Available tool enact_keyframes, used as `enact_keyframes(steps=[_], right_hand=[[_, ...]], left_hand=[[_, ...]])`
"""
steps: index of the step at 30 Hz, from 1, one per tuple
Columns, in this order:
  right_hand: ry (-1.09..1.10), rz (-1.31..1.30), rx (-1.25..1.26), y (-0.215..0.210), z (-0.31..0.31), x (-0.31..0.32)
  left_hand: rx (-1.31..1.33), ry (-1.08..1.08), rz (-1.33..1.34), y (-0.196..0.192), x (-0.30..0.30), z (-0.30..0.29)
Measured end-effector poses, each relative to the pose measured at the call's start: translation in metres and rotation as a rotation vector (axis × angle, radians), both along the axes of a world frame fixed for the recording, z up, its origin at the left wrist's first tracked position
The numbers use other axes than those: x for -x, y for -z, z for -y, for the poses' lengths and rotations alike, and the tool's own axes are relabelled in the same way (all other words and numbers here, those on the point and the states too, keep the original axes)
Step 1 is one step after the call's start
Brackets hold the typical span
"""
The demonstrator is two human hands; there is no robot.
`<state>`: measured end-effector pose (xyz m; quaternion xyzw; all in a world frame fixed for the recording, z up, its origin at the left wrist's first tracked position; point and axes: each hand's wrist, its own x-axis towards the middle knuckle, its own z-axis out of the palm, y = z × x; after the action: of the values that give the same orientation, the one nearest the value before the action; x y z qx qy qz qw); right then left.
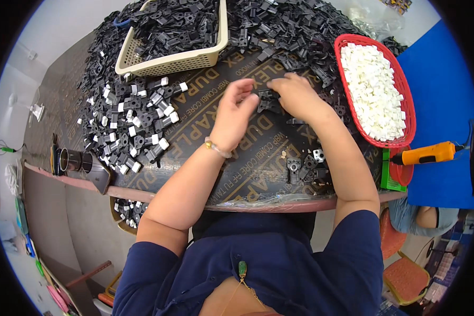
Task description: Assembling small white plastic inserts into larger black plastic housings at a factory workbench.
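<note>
My left hand [233, 113] and my right hand [296, 95] meet over the middle of the dark printed board [237, 168]. Between their fingertips they pinch a small black plastic part [267, 100]. A bracelet sits on my left wrist. A big heap of black parts [295, 31] lies just beyond my hands. To the left spreads a pile of black parts fitted with white caps [134, 124]. A few loose black and white pieces [303, 163] lie by my right forearm.
A cream slotted basket [195, 58] of black parts stands at the back left. A red oval basket [403, 100] of small white blocks sits at the right. An orange power tool [426, 154] lies past it. A dark cylinder [71, 160] rests at the left edge.
</note>
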<state>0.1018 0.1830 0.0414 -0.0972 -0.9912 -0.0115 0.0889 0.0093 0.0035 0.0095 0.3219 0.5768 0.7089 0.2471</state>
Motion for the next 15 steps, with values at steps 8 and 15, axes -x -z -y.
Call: enact_keyframes(steps=[8,15], right_hand=[[0.271,-0.097,0.364,-0.027,-0.032,-0.084],[0.224,0.018,0.307,-0.018,-0.032,-0.09]], left_hand=[[0.381,0.056,-1.083,0.008,-0.013,0.007],[0.489,-0.063,-1.145,-0.005,-0.009,0.014]])
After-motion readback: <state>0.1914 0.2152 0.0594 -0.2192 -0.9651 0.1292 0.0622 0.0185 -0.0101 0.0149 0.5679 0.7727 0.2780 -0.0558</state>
